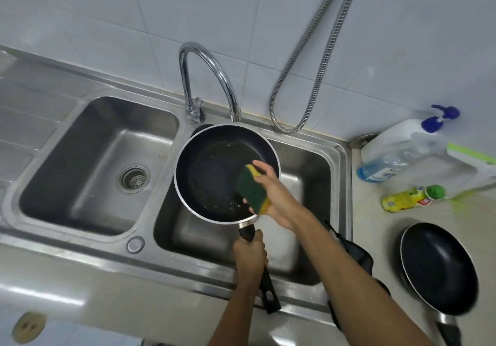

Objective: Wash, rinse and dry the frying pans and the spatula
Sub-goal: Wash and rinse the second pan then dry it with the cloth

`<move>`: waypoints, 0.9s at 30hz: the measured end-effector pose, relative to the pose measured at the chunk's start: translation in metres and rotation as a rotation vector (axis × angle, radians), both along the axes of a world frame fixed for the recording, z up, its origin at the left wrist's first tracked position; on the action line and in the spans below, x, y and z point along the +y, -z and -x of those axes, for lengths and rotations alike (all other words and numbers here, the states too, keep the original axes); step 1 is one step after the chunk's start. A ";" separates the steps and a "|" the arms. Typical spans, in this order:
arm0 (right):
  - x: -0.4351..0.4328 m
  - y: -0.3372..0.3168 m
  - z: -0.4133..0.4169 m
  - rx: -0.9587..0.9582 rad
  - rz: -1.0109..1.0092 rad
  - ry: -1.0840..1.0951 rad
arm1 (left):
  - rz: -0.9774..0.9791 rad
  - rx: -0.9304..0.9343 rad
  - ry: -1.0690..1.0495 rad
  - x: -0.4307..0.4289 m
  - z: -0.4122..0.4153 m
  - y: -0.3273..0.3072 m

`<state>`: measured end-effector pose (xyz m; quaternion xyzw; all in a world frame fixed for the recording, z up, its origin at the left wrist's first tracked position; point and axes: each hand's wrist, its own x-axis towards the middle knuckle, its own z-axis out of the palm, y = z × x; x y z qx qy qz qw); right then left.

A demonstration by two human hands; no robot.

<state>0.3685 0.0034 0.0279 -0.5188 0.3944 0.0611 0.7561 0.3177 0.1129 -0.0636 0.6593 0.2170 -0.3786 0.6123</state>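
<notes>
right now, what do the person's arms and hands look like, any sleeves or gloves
Both forearms are bare to the frame edge, no sleeve in view. The left hand and right hand wear no gloves; no watch or bracelet shows at either wrist.

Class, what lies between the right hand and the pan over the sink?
A green-and-yellow sponge, gripped by the right hand over the pan; the head view shows it.

Pan (214, 173) over right basin (308, 163), faucet (206, 77) behind, second pan (440, 267) on counter (375, 238) right
</notes>
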 end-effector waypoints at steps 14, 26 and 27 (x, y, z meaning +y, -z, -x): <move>-0.047 0.061 0.037 0.426 0.778 0.239 | -0.046 -0.114 0.072 0.038 -0.015 -0.013; -0.034 0.067 0.046 0.442 0.774 0.222 | -0.053 -0.134 0.130 0.064 -0.004 -0.028; -0.036 0.065 0.048 0.451 0.765 0.200 | -0.046 -0.133 0.131 0.063 -0.004 -0.030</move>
